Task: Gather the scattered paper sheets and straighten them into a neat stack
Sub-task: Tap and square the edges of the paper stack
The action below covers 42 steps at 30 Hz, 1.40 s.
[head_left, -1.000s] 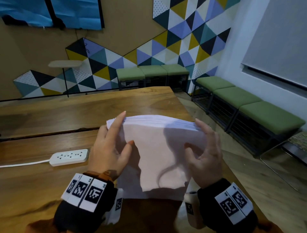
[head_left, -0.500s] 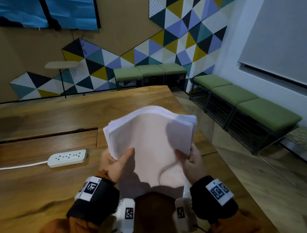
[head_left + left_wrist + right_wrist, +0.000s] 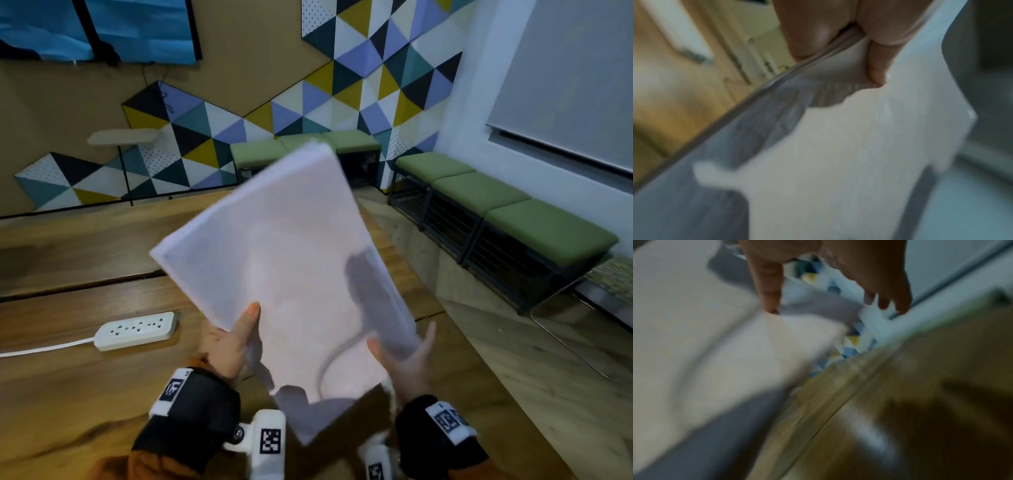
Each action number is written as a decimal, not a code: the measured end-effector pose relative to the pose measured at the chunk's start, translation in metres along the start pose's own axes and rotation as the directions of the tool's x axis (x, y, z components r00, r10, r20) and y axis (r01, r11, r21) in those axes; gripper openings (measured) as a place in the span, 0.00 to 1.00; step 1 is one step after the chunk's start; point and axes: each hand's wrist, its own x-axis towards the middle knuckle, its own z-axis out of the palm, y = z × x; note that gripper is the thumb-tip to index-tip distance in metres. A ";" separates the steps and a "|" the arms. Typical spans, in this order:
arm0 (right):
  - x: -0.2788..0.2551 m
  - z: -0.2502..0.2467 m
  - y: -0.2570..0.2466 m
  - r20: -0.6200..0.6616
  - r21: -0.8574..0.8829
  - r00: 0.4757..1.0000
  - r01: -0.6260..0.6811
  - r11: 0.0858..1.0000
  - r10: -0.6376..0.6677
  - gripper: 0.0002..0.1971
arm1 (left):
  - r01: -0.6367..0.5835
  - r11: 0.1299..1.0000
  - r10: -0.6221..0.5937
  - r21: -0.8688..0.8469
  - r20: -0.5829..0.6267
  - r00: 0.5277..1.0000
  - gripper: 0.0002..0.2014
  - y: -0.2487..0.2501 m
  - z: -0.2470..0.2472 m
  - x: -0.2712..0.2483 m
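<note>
Tilted paper stack [image 3: 284, 260] pinched by left hand [image 3: 226, 346]; right hand [image 3: 407, 370] slack-fingered beside its edge.

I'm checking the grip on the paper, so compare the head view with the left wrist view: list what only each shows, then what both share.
Only the head view: the right hand, fingers straight, at the stack's right edge; the power strip on the table; the green benches.

Only the left wrist view: close up, the stack's edge running between thumb and fingers, a pinch grip; the picture is blurred.

Both: the left hand holding the paper stack off the table.
</note>
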 end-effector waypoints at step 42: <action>0.003 -0.024 -0.030 -0.004 0.226 0.963 0.264 0.938 -0.270 0.28 | 0.016 0.948 -0.021 0.317 0.012 1.000 0.58 -0.027 -0.054 -0.022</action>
